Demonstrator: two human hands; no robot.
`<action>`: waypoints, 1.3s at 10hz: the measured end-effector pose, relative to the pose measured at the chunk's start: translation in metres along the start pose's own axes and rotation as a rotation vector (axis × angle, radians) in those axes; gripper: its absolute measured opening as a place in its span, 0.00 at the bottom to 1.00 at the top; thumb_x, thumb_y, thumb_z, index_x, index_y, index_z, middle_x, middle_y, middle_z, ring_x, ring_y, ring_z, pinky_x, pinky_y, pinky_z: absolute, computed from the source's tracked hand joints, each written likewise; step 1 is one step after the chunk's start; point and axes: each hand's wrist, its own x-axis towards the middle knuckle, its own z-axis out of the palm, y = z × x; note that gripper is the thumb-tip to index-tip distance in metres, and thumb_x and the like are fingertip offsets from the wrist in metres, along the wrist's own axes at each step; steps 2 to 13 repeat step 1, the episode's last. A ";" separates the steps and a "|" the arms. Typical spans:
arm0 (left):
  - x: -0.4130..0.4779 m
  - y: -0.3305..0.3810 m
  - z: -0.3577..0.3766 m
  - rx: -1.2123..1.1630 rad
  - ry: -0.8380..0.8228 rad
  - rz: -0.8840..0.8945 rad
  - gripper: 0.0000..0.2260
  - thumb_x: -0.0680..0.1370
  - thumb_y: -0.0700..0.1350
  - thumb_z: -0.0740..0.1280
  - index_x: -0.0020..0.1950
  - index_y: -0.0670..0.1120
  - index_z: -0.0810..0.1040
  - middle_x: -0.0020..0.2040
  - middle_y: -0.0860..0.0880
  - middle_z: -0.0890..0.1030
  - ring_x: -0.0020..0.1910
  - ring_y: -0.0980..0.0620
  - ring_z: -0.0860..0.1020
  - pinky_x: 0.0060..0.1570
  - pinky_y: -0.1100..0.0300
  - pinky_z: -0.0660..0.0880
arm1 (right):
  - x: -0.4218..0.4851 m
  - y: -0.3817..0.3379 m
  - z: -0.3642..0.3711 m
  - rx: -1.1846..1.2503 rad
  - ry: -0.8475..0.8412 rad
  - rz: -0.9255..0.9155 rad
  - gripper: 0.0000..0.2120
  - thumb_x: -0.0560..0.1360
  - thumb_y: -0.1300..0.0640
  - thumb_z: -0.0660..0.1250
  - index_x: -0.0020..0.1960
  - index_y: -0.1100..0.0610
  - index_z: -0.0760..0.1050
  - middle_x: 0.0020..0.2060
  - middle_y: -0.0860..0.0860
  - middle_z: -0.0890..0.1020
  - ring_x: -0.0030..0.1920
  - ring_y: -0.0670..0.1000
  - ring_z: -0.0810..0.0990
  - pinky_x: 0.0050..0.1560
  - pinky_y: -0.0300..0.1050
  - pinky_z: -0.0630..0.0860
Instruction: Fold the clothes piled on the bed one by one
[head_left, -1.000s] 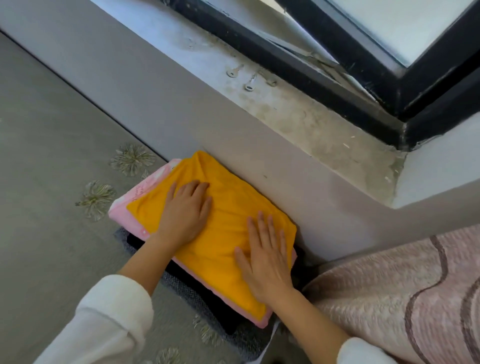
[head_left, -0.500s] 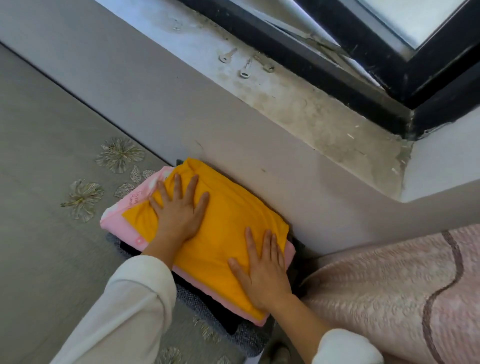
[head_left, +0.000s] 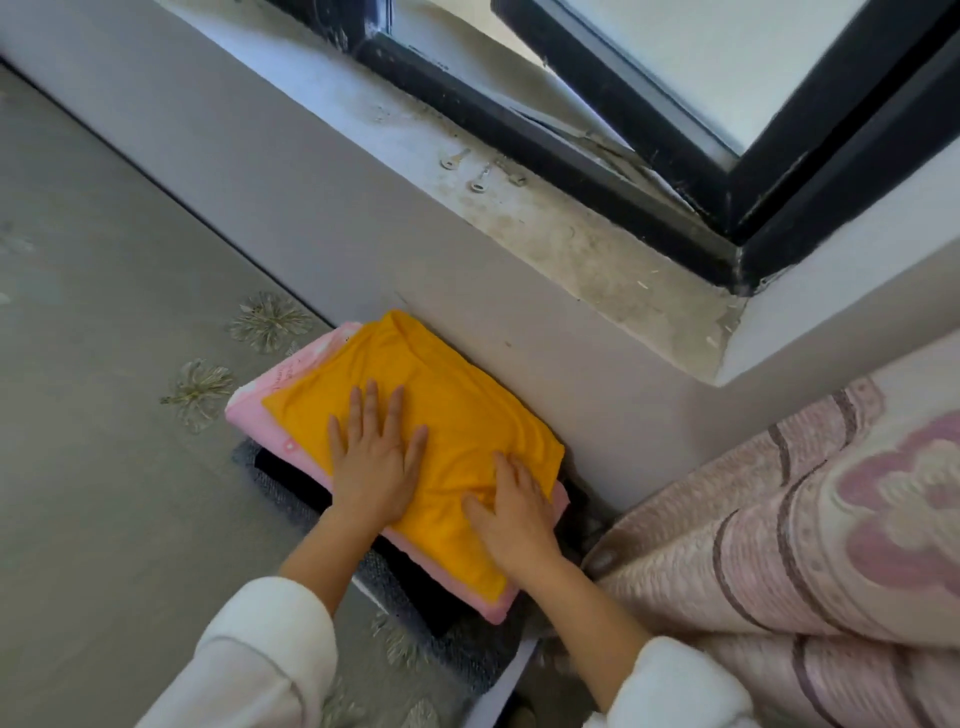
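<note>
Grey bed sheet (head_left: 104, 467) against wall (head_left: 363, 234) | yellow garment (head_left: 447, 405) folded, atop pink garment (head_left: 249, 405), under both palms | left hand (head_left: 374, 467) flat, fingers spread; right hand (head_left: 514, 514) beside it, pressing, gripping nothing | likely light, soft, slippery on stack: lift by folded edges

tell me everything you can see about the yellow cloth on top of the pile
The yellow cloth is a folded garment of soft, thin-looking fabric, roughly rectangular. It lies flat on a folded pink garment, on top of a stack on the bed, with its far edge along the wall. The left hand presses flat on its middle. The right hand rests on its near right part, where the fabric is creased.
</note>
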 end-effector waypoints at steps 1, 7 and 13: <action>-0.042 0.016 0.006 0.051 -0.061 0.043 0.41 0.70 0.69 0.28 0.79 0.52 0.44 0.79 0.46 0.41 0.76 0.48 0.36 0.72 0.46 0.35 | -0.012 -0.017 -0.026 0.203 0.167 -0.039 0.31 0.78 0.48 0.62 0.76 0.54 0.56 0.74 0.53 0.62 0.73 0.54 0.61 0.69 0.50 0.61; -0.042 0.016 0.006 0.051 -0.061 0.043 0.41 0.70 0.69 0.28 0.79 0.52 0.44 0.79 0.46 0.41 0.76 0.48 0.36 0.72 0.46 0.35 | -0.012 -0.017 -0.026 0.203 0.167 -0.039 0.31 0.78 0.48 0.62 0.76 0.54 0.56 0.74 0.53 0.62 0.73 0.54 0.61 0.69 0.50 0.61; -0.042 0.016 0.006 0.051 -0.061 0.043 0.41 0.70 0.69 0.28 0.79 0.52 0.44 0.79 0.46 0.41 0.76 0.48 0.36 0.72 0.46 0.35 | -0.012 -0.017 -0.026 0.203 0.167 -0.039 0.31 0.78 0.48 0.62 0.76 0.54 0.56 0.74 0.53 0.62 0.73 0.54 0.61 0.69 0.50 0.61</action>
